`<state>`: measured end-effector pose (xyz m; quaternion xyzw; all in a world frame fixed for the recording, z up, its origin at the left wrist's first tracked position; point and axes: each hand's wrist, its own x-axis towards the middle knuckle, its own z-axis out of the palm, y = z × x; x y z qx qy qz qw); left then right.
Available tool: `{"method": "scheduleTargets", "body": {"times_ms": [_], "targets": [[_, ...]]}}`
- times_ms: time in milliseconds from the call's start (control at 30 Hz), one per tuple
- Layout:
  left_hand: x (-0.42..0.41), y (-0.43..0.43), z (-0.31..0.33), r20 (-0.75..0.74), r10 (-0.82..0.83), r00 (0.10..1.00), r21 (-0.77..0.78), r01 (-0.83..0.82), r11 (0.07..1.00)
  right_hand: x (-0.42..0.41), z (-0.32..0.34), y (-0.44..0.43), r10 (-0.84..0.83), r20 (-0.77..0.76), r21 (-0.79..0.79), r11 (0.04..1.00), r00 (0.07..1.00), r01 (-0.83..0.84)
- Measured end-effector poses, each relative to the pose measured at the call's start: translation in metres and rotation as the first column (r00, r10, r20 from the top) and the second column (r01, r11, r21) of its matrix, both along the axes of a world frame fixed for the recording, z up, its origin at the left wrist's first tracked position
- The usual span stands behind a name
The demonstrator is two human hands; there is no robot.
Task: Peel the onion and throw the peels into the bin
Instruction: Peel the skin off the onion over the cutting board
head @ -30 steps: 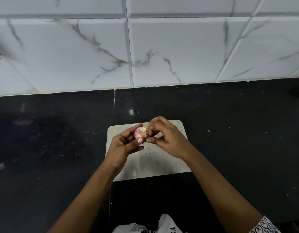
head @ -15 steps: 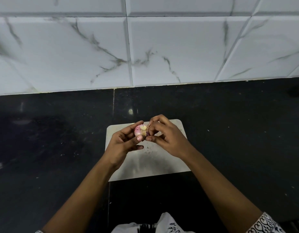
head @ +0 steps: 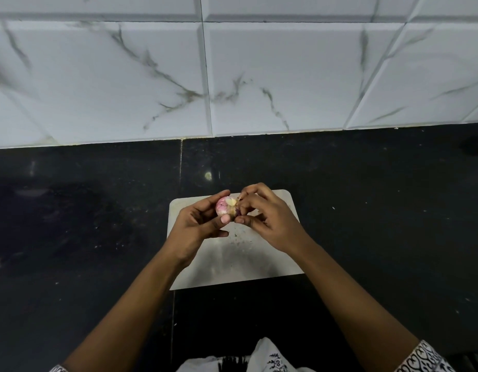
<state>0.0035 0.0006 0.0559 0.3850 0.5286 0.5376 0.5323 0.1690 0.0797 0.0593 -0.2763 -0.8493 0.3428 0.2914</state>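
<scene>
- The left hand is holding the small pink onion above the white board.
- The right hand is pinching a bit of peel at its side.

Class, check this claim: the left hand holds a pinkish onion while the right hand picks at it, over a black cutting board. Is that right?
No: the head view shows the cutting board is white, not black. The left hand does hold the pinkish onion while the right hand picks at it.
</scene>
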Motion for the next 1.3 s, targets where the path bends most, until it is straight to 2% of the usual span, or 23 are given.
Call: {"method": "scheduleTargets", "body": {"times_ms": [100, 233, 433, 533, 633, 733, 867, 1100, 1300], "targets": [[0.000, 0.002, 0.000, 0.004, 0.000, 1.000, 0.002, 0.000, 1.000, 0.000, 0.000, 0.001, -0.012, -0.037, -0.037, 0.999, 0.999, 0.010], [0.000, 0.002, 0.000, -0.022, 0.003, 1.000, 0.006, -0.003, 1.000, -0.001, 0.000, 0.002, -0.021, 0.016, 0.021, 1.000, 1.000, 0.020], [0.000, 0.000, 0.001, -0.005, 0.023, 1.000, 0.038, -0.023, 0.999, -0.002, 0.002, -0.001, -0.033, -0.005, 0.015, 0.999, 0.999, 0.033], [0.003, 0.000, 0.000, -0.059, 0.086, 0.995, 0.094, -0.080, 0.992, -0.002, 0.007, -0.002, -0.101, -0.080, -0.121, 0.988, 0.992, 0.091], [0.009, -0.002, 0.001, -0.261, 0.230, 0.938, 0.205, -0.179, 0.962, -0.004, 0.013, -0.007, -0.283, -0.095, -0.349, 0.907, 0.954, 0.234], [0.016, -0.003, 0.001, -0.398, 0.352, 0.847, 0.301, -0.241, 0.923, -0.006, 0.016, -0.008, -0.402, -0.007, -0.400, 0.840, 0.916, 0.365], [0.023, -0.004, 0.001, -0.471, 0.438, 0.766, 0.369, -0.280, 0.886, -0.011, 0.024, -0.008, -0.421, 0.002, -0.508, 0.781, 0.907, 0.363], [0.027, -0.004, -0.001, -0.540, 0.497, 0.679, 0.472, -0.244, 0.847, -0.019, 0.032, -0.011, -0.428, 0.049, -0.459, 0.793, 0.903, 0.401], [0.029, -0.008, -0.002, -0.498, 0.525, 0.690, 0.496, -0.270, 0.825, -0.022, 0.037, -0.011, -0.414, 0.091, -0.358, 0.835, 0.906, 0.417]]}}
